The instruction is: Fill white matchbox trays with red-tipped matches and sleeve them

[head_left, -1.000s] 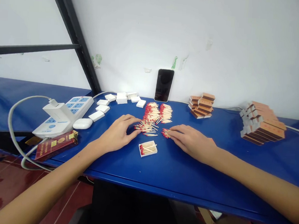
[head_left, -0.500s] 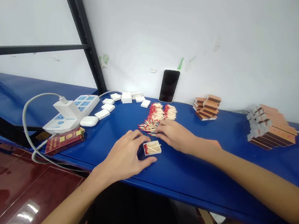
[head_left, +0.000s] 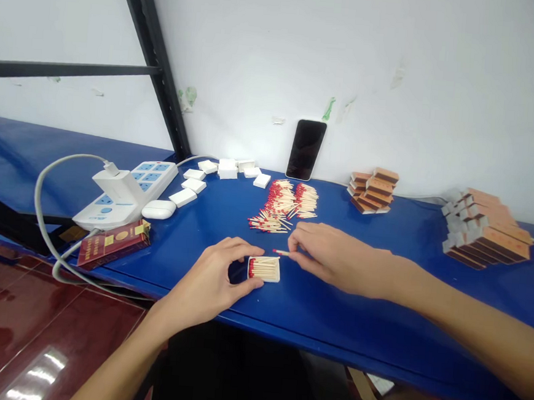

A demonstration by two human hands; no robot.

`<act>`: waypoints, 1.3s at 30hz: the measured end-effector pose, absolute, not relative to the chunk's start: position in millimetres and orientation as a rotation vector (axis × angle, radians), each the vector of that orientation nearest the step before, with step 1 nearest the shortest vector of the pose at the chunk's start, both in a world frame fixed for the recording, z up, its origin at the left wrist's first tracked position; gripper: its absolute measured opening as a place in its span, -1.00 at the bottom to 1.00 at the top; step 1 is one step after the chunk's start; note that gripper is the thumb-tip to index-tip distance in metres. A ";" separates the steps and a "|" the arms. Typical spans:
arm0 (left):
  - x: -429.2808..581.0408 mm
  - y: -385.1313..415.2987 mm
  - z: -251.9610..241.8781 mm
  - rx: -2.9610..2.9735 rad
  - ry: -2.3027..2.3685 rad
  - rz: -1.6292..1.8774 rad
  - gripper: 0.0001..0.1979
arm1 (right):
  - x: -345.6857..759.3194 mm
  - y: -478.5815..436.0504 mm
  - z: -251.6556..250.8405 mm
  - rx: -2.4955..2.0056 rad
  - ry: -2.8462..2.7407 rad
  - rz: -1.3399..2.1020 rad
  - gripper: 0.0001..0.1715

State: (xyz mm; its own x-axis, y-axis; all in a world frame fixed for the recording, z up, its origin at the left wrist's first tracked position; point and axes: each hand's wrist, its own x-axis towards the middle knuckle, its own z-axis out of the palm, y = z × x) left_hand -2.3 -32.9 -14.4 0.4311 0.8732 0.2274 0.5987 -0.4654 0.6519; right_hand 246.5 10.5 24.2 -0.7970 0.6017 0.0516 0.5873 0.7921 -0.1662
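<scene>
A small white matchbox tray (head_left: 265,269) half full of red-tipped matches lies on the blue table (head_left: 332,316) near its front edge. My left hand (head_left: 212,279) curls round the tray's left side, thumb and forefinger pinching it. My right hand (head_left: 332,254) hovers just right of the tray and pinches a few matches (head_left: 281,252), their red tips pointing left above the tray. Behind them lies a loose heap of matches (head_left: 285,204).
White empty trays (head_left: 223,172) lie at the back left beside a power strip (head_left: 124,192), a white earbud case (head_left: 158,208) and a red packet (head_left: 110,246). A phone (head_left: 306,149) leans on the wall. Stacks of brown matchbox sleeves (head_left: 372,190) (head_left: 489,233) stand right.
My left hand left the match heap and came back to grip the tray. My right hand picked matches from the heap and brought them toward the tray. The camera shifted slightly.
</scene>
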 end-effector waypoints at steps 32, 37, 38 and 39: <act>0.6 -41.6 -19.7 2.638 1.159 0.540 -0.67 | 224.2 46.9 10.0 -1.188 -2.628 0.332 -0.84; 2.3 -42.0 -19.6 2.693 1.174 0.483 -0.67 | 225.8 49.8 0.7 -1.195 -2.655 0.326 -0.86; 2.9 -42.1 -20.2 2.697 1.183 0.479 -0.66 | 226.1 49.5 0.0 -1.197 -2.654 0.318 -0.89; 3.3 -42.3 -21.0 2.700 1.190 0.481 -0.65 | 226.2 49.3 -0.5 -1.197 -2.656 0.309 -0.91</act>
State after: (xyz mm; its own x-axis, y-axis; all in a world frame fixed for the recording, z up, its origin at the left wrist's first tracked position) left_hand 3.3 -42.3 -21.0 0.6334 0.7393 0.2286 0.6907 -0.6733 0.2637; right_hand 226.2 49.3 -0.5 -0.6475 0.7547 0.1058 0.7102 0.6479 -0.2754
